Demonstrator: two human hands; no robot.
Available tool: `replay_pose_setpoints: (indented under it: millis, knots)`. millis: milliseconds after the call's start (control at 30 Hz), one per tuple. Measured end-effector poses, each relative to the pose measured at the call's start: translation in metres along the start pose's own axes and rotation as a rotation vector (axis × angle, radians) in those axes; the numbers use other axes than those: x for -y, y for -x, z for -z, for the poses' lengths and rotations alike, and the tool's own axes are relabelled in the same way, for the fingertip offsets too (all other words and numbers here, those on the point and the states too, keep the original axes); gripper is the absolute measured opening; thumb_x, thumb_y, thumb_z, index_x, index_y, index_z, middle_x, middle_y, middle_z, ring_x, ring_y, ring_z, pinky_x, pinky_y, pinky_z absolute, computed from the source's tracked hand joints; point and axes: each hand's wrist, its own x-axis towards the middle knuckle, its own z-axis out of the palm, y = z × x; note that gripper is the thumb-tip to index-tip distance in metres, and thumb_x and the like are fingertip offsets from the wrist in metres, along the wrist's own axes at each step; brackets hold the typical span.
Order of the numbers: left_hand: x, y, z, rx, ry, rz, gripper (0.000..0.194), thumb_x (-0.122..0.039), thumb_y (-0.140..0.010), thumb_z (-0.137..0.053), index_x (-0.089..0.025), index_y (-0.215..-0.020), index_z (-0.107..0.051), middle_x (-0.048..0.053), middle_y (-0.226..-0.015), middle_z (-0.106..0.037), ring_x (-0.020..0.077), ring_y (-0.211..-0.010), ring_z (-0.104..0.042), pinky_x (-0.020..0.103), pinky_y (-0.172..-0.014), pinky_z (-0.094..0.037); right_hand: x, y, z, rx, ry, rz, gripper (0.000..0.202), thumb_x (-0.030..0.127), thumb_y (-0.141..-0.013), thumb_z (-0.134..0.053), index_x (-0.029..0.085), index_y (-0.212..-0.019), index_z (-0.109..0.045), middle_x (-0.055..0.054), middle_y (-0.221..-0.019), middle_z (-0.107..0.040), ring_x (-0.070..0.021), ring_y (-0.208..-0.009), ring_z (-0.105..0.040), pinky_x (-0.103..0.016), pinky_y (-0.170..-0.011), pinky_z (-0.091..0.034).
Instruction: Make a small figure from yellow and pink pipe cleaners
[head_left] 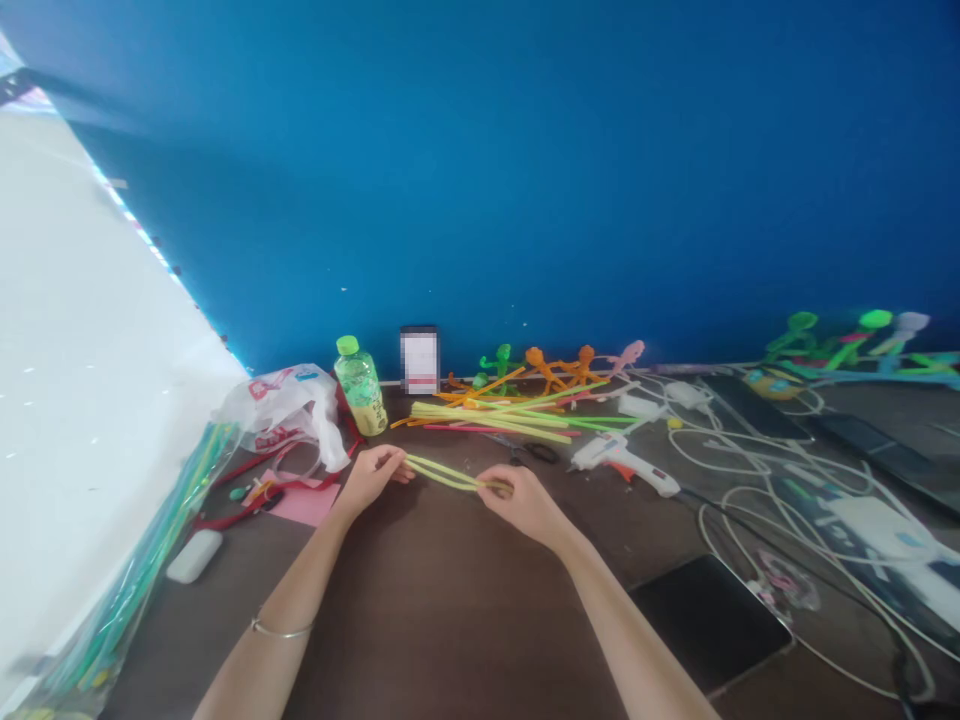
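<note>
Blue wall backs a dark table (450,620). Left hand (369,478) and right hand (521,500) pinch the ends of yellow stems (442,472), unbent; finished figures (555,365) stand behind a loose pile (502,412).

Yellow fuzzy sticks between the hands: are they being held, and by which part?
Yes. The left hand pinches one end of the yellow pipe cleaners and the right hand pinches the other end, above the table.

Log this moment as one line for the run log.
left hand: pinching one end of yellow pipe cleaners | right hand: gripping other end | glue gun: lying on table, untouched
</note>
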Motion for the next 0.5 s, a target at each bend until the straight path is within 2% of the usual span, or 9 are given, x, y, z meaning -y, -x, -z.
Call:
replay_pose_setpoints:
  millis: [133, 233, 367, 500]
  knots:
    - [0.009, -0.003, -0.003, -0.104, 0.03, -0.048, 0.033, -0.041, -0.068, -0.062, -0.011, -0.08, -0.059, 0.008, -0.067, -0.067, 0.0198, -0.063, -0.066, 0.032, -0.062, -0.054, 0.001, -0.001, 0.002, -0.012, 0.025, 0.005, 0.023, 0.03, -0.075, -0.051, 0.017, -0.083, -0.069, -0.007, -0.087, -0.069, -0.02, -0.08, -0.063, -0.03, -0.075, -0.049]
    - [0.009, -0.002, -0.004, -0.136, 0.007, -0.068, 0.031, -0.04, -0.07, -0.059, -0.012, -0.083, -0.06, 0.008, -0.068, -0.067, 0.0203, -0.066, -0.066, 0.032, -0.065, -0.054, -0.003, -0.003, 0.002, -0.052, -0.028, -0.065, 0.024, 0.031, -0.075, -0.052, 0.017, -0.085, -0.068, -0.007, -0.086, -0.069, -0.0211, -0.08, -0.063, -0.032, -0.074, -0.049]
    - [0.005, 0.004, -0.006, -0.103, -0.175, -0.132, 0.025, -0.039, -0.075, -0.054, -0.016, -0.081, -0.062, 0.006, -0.071, -0.068, 0.0193, -0.067, -0.065, 0.031, -0.068, -0.052, -0.012, -0.005, 0.0, -0.114, -0.063, -0.167, 0.028, 0.034, -0.076, -0.048, 0.015, -0.085, -0.067, -0.007, -0.079, -0.068, -0.0193, -0.069, -0.063, -0.029, -0.06, -0.05]
    - [0.0, 0.009, -0.008, -0.068, -0.355, -0.23, 0.023, -0.036, -0.078, -0.049, -0.02, -0.076, -0.064, 0.004, -0.072, -0.068, 0.0175, -0.067, -0.064, 0.027, -0.068, -0.049, -0.018, -0.005, -0.001, -0.159, -0.037, -0.209, 0.031, 0.031, -0.078, -0.042, 0.014, -0.091, -0.064, -0.006, -0.073, -0.066, -0.0148, -0.054, -0.058, -0.025, -0.046, -0.046]
